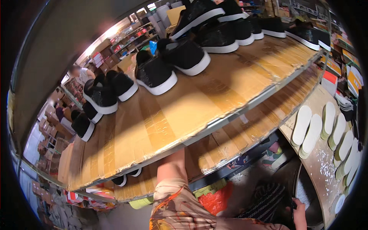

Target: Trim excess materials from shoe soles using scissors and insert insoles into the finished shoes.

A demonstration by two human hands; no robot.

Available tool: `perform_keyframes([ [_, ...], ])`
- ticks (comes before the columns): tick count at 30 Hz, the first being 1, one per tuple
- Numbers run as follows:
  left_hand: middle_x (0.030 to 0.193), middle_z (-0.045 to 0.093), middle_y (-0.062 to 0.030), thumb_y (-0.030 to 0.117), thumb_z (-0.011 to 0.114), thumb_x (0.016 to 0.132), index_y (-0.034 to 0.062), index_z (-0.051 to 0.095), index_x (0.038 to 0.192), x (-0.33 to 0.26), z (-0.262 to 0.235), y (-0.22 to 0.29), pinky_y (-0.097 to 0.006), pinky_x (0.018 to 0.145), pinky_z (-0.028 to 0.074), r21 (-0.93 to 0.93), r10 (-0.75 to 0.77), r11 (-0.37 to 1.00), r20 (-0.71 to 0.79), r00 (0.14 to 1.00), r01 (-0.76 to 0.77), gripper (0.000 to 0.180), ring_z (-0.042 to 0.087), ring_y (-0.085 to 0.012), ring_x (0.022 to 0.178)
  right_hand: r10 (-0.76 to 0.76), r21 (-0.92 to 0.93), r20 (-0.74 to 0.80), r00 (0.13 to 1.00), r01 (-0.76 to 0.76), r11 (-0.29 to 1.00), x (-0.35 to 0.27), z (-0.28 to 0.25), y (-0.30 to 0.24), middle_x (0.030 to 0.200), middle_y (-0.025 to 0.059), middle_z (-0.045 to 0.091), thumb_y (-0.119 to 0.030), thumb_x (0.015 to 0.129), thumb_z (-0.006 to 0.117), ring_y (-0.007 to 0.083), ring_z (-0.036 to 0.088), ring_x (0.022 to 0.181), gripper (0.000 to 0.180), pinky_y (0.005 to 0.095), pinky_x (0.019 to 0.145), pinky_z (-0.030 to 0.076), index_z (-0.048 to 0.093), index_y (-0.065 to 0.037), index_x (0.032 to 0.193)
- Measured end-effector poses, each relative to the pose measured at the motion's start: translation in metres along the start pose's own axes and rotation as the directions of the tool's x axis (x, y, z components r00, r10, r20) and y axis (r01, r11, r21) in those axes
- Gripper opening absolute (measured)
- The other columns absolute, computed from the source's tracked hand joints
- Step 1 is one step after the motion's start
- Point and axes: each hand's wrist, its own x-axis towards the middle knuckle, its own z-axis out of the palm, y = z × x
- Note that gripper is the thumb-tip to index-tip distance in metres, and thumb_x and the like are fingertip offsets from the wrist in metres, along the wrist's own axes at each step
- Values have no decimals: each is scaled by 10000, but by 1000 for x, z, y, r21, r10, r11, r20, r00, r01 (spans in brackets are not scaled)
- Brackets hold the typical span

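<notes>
My left forearm (172, 166), in a patterned sleeve, reaches under the upper cardboard-covered shelf (184, 111) toward the lower tier (218, 149). The hand itself is hidden by the upper board. Beside that arm, to the left, parts of shoes with white soles (120, 179) show on the lower tier. On the upper shelf stand several black shoes with white soles (155, 74), some piled at the far end. Low at the right, my right hand (299, 214) has its fingers closed round a small dark thing, too unclear to name.
At the right, a board (316, 153) carries several stacks of pale insoles (311, 132). A red plastic bag (217, 199) lies below the shelves. Stacked boxes (341, 65) stand at the far right. Another person (81, 74) is in the background at left. Metal rails edge the shelves.
</notes>
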Motion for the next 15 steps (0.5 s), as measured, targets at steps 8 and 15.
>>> perform_keyframes([
  [8, 1072, 567, -280, 361, 657, 777, -47, 561, 1058, -40, -20, -54, -434, 910, 403, 64, 78, 995, -122, 989, -71, 505, 531, -393, 1043, 217, 98, 152, 964, -233, 968, 8, 3, -22, 619, 60, 586, -59, 621, 699, 134, 551, 537, 406, 291, 505, 438, 594, 41, 1000],
  [15, 1131, 550, -279, 379, 673, 764, -44, 544, 1129, -215, -57, -106, -427, 954, 382, 61, 357, 925, -474, 805, -374, 574, 509, -386, 1098, 104, -95, 213, 971, -85, 992, 19, 11, -55, 844, 199, 646, -126, 639, 720, 279, 659, 820, 455, 334, 740, 480, 568, 18, 1044],
])
